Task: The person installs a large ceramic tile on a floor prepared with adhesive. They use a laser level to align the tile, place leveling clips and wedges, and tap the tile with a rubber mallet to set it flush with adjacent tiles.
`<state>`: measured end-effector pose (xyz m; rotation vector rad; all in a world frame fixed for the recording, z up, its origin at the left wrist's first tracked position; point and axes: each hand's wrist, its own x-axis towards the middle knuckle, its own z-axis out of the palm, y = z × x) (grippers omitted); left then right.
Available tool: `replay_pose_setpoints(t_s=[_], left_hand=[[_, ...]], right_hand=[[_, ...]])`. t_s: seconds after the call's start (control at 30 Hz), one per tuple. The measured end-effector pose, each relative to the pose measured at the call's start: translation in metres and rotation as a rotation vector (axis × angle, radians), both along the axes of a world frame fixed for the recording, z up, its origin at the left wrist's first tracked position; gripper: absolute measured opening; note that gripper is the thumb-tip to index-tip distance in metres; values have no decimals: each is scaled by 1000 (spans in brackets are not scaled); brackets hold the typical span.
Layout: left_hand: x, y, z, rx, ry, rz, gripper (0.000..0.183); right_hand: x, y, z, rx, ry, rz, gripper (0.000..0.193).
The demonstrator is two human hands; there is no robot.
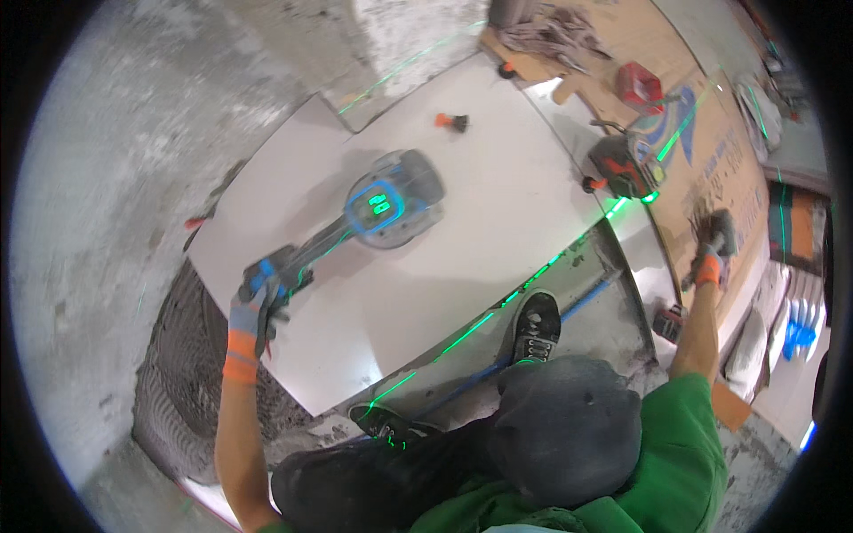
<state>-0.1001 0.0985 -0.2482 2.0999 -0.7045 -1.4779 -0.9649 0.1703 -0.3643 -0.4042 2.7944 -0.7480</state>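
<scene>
Lower centre of frame: dark trousers, green shirt, two black shoes [536, 327] on grey screed beside a blue hose [582, 302]. Lower left: left hand [251, 311] in grey-and-orange glove, fingers closed around the handle of a blue-and-black tile vibrator [391, 206]; the round suction head of that tool pressed flat at centre frame on a large white floor tile [462, 231], handle reaching toward lower left. Left of tile: combed dark adhesive bed [182, 355], partly covered by the tile's near corner. Right edge, mid-height: right hand [711, 253], same glove type, resting on the brown board [711, 160]; whether the fingers grip anything cannot be told. Green laser line [498, 306] crossing tile edge and floor diagonally. Upper centre: small orange-and-black levelling clip [451, 121] lying on tile. Upper right: red-and-black laser level [622, 167], red box [640, 84], loose debris on board.
</scene>
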Motion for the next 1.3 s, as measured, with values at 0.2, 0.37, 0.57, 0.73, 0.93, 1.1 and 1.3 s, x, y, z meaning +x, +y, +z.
replay_pose_setpoints(t_s=[0.2, 0.37, 0.57, 0.73, 0.93, 1.1, 1.3], left_hand=[[5, -29, -12, -57, 35, -17, 38], [67, 27, -28, -73, -192, 40, 36], [96, 188, -66, 363, -904, -98, 43], [69, 231, -89, 404, -825, -24, 47], [63, 222, -90, 580, -820, -52, 64], [74, 227, -101, 397, -573, 99, 58], [100, 236, -134, 444, -746, 41, 71]], right_hand=[[63, -27, 70, -750, -372, 47, 12], [221, -36, 130, -861, -443, 465, 24], [364, -86, 151, -426, -551, 772, 22], [466, -90, 150, -158, -769, 1358, 23], [528, -74, 134, 187, -800, 1716, 23], [550, -60, 95, 428, -660, 1933, 38], [633, -59, 80, 149, -592, 2268, 22]])
